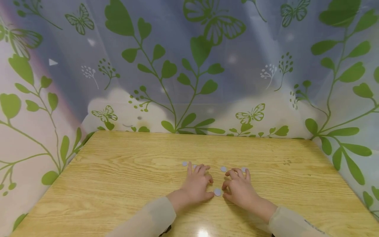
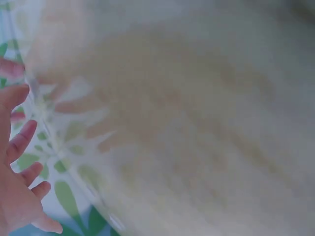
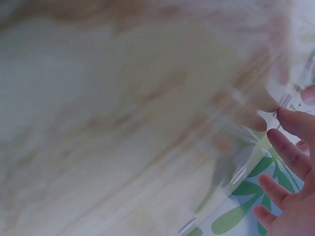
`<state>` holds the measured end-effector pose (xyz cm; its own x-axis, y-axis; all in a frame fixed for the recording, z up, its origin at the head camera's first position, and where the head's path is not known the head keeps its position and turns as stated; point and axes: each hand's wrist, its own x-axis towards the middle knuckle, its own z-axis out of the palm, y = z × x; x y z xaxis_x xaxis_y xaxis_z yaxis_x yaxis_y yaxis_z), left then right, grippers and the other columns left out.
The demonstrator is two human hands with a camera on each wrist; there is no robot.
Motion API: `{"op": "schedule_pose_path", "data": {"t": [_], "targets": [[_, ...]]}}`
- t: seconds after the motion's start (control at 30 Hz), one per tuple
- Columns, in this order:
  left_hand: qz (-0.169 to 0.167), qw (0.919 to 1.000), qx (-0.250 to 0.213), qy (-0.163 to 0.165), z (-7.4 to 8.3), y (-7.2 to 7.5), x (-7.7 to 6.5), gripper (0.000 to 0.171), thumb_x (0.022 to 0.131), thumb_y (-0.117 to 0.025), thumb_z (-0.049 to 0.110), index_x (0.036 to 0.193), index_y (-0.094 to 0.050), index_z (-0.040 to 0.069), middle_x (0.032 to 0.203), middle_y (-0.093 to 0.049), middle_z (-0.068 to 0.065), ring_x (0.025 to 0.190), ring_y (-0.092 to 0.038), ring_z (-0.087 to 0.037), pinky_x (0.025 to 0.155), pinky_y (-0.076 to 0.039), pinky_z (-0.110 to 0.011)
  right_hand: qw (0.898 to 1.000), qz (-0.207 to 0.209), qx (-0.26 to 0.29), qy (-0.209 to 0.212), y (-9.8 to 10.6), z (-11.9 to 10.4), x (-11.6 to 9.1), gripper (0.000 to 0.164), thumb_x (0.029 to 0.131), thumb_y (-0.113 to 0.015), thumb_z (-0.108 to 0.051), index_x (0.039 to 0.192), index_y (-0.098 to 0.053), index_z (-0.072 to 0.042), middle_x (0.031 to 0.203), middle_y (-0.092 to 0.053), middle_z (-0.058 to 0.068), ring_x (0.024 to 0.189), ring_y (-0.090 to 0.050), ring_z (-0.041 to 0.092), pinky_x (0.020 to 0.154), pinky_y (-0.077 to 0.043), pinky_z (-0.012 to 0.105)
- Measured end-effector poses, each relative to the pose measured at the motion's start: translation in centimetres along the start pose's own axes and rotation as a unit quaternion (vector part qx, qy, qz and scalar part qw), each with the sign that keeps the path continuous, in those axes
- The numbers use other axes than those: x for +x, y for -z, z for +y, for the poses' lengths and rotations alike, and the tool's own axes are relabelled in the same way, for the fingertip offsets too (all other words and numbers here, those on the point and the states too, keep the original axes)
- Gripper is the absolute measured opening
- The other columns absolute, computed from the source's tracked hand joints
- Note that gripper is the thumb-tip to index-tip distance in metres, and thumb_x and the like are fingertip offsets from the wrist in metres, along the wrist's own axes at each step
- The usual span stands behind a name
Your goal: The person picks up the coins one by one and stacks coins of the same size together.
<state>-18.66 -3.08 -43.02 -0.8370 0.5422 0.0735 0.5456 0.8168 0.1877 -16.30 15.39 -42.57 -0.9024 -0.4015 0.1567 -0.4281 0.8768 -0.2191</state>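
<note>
Several small pale round discs lie on the wooden table. The nearest disc sits between the two hands in the head view. My left hand is spread with loosely bent fingers, its thumb tip right at the left edge of that disc. Opposite it, my right hand has its thumb and index finger close to the disc's right side. Beyond the left fingers are a far-left disc and a partly hidden one. Past the right fingers lie another disc and a far-right disc.
The glossy wood-grain table fills the lower part of the head view. A curtain printed with green leaves and butterflies hangs along its far edge and both sides. Reflections of the hands show on the tabletop in both wrist views.
</note>
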Motion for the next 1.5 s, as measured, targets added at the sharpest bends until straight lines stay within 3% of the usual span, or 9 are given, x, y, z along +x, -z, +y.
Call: {"op": "schedule_pose_path", "data": {"t": [0.3,0.5,0.8,1.1,1.5], "targets": [[0.051,0.9968,-0.022,0.058,-3.5,1.5,0.1,0.027,0.082,-0.069,0.034,0.099,-0.067,0.014,0.139,-0.044,-0.015,0.133,-0.034,-0.036,0.106,-0.010,-0.070,1.000,0.014,-0.010,-0.001,0.1,0.8,-0.3,0.015,0.066,-0.082,-0.021,0.072,-0.069,-0.019,0.115,-0.058,0.010,0.120,-0.040,0.037,0.097,-0.017,0.077],[0.042,0.9938,-0.007,0.102,-5.1,1.5,0.6,0.028,0.083,-0.068,0.035,0.102,-0.067,0.014,0.142,-0.041,-0.013,0.136,-0.030,-0.036,0.108,-0.008,-0.069,1.000,0.017,0.000,-0.005,0.2,1.1,-0.5,0.015,0.065,-0.083,-0.019,0.071,-0.069,-0.019,0.114,-0.058,0.010,0.120,-0.040,0.037,0.097,-0.017,0.076],[0.028,0.9919,0.014,0.123,-5.7,0.8,2.2,0.023,0.085,-0.066,0.035,0.098,-0.068,0.015,0.142,-0.041,-0.014,0.136,-0.030,-0.035,0.108,-0.006,-0.068,1.000,0.014,0.003,-0.009,0.2,1.2,-0.7,0.016,0.065,-0.083,-0.022,0.071,-0.068,-0.020,0.114,-0.058,0.009,0.119,-0.041,0.036,0.096,-0.017,0.078],[0.018,0.9919,0.023,0.123,-5.8,0.6,2.9,0.016,0.087,-0.065,0.033,0.090,-0.068,0.018,0.142,-0.042,-0.013,0.136,-0.030,-0.035,0.108,-0.008,-0.069,1.000,0.004,0.020,0.006,0.3,0.4,-0.3,0.020,0.067,-0.082,-0.026,0.079,-0.070,-0.015,0.117,-0.057,0.011,0.121,-0.039,0.039,0.097,-0.015,0.078],[0.025,0.9958,0.031,0.082,-5.6,0.7,1.9,0.008,0.084,-0.067,0.023,0.088,-0.070,0.017,0.139,-0.044,-0.013,0.134,-0.032,-0.037,0.106,-0.010,-0.071,0.999,-0.001,0.036,-0.001,-0.4,-0.4,0.4,0.018,0.067,-0.082,-0.025,0.077,-0.071,-0.015,0.118,-0.056,0.010,0.123,-0.038,0.039,0.099,-0.010,0.077]]}}
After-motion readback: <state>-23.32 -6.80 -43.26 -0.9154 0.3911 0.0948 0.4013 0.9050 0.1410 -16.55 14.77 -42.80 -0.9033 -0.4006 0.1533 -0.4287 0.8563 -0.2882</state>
